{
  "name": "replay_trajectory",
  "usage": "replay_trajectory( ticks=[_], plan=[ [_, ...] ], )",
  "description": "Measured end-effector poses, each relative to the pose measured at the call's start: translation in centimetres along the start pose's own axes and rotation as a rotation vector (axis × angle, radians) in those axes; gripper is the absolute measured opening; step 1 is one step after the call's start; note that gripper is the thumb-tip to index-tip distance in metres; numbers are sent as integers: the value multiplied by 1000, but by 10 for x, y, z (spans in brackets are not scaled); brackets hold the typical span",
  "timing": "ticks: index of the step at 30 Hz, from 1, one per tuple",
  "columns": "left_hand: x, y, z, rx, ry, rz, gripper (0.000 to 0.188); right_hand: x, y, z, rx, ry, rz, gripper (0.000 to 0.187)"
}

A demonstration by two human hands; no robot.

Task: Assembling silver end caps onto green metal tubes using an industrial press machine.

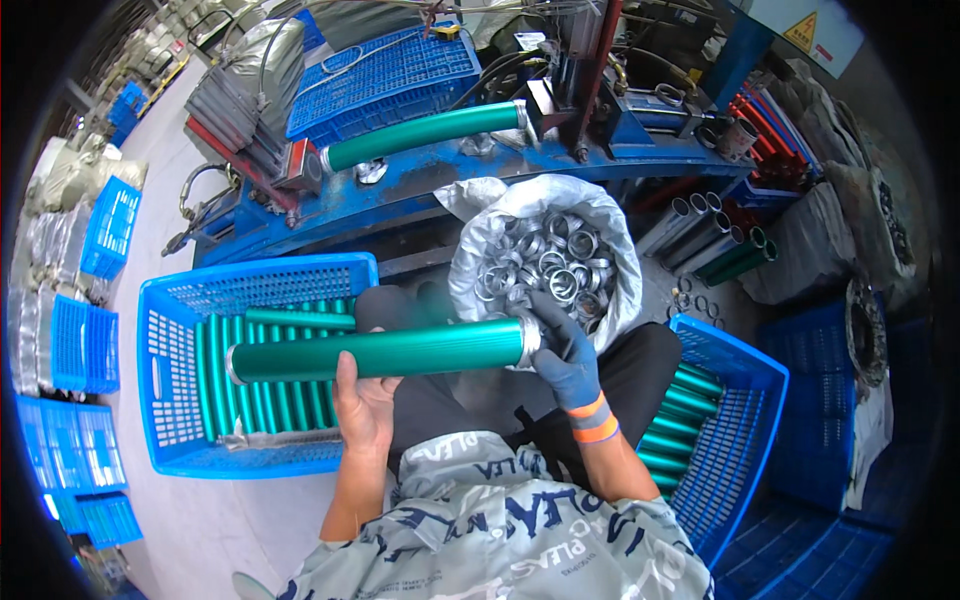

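Tube [440,348] in L hand [364,408], R hand [568,352] @ end [527,342]

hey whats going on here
A seated person grips a green tube in the bare left hand, while the gloved right hand holds the silver ring at its right end. An open sack of metal rings stands just beyond. Another green tube is at the blue machine, and more lie in blue crates on either side.

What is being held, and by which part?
A green tube: the left grip holds it near its middle, the gloved right grip at its silver right-end ring.
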State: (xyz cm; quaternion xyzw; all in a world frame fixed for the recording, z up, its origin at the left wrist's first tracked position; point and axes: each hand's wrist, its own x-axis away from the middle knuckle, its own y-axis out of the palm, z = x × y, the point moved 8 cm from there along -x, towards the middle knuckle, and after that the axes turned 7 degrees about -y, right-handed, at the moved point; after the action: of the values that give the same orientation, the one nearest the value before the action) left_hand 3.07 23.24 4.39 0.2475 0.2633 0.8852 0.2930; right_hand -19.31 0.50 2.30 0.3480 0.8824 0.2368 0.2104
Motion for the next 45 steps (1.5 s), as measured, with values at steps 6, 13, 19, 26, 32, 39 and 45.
replay_trajectory(
  ticks=[6, 13, 19, 26, 32, 39, 45],
  plan=[
    [1, -7, 2, -18, 37, 0, 49, 5, 8, 2, 38, 109, -17, 76],
    [-4, -4, -5, -77, 75, -22, 47, 5, -4, 21, 114, 164, -25, 68],
    [-7, 0, -10, 34, 60, -88, 40, -13, 41, -8, 172, -3, -130, 108],
    [-10, -2, -12, 59, 32, -119, 43, -18, 42, -4, 511, -130, 6, 92],
    [-8, -4, -14, 71, 24, -120, 45, -18, 43, -4, 317, -75, 8, 90],
    [-5, -11, -17, 58, 20, -121, 45, -15, 45, 8, 210, -4, -23, 92],
    [-12, -12, -22, 104, 40, -102, 45, -17, 36, 32, 150, 43, -20, 89]
  ],
)
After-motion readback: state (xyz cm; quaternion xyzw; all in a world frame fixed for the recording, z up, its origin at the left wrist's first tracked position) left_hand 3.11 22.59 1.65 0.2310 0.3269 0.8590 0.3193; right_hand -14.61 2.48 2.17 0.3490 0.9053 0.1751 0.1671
